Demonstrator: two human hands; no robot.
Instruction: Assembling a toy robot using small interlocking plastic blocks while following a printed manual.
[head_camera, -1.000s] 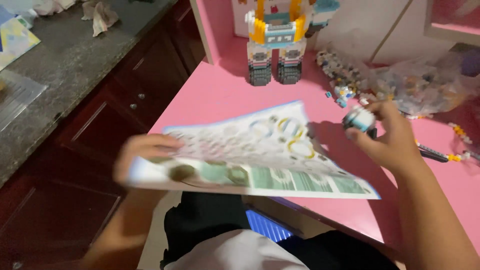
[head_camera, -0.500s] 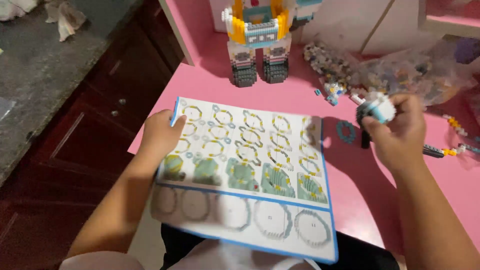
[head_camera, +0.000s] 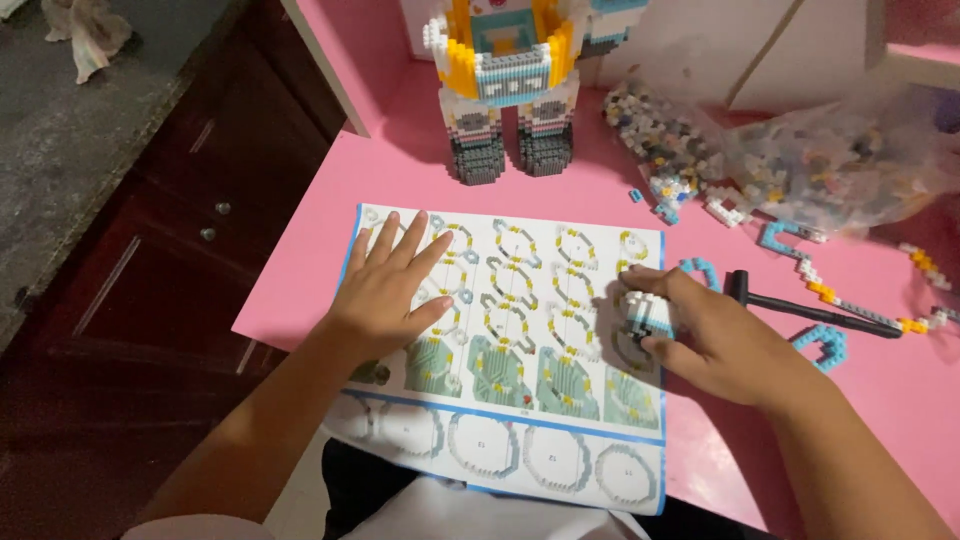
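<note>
A printed building-instruction sheet (head_camera: 520, 330) lies flat on the pink table (head_camera: 330, 230), its lower edge hanging over the front. My left hand (head_camera: 395, 285) rests flat on the sheet's upper left part, fingers spread. My right hand (head_camera: 700, 335) sits at the sheet's right edge, fingers closed around a small round white-and-teal block piece (head_camera: 640, 312). A tall figure of tiny blocks (head_camera: 510, 90), yellow, white, teal and grey, stands behind the sheet.
Clear bags of small loose blocks (head_camera: 800, 160) lie at the back right. A black tool (head_camera: 810, 305), teal block rings (head_camera: 825, 345) and a block chain (head_camera: 925, 270) lie right of my hand. A dark wooden cabinet (head_camera: 170, 250) stands left of the table.
The sheet went from lifted and turning to lying flat on the table. My left hand now presses it down. My right hand brought the small block piece down onto the sheet's right edge.
</note>
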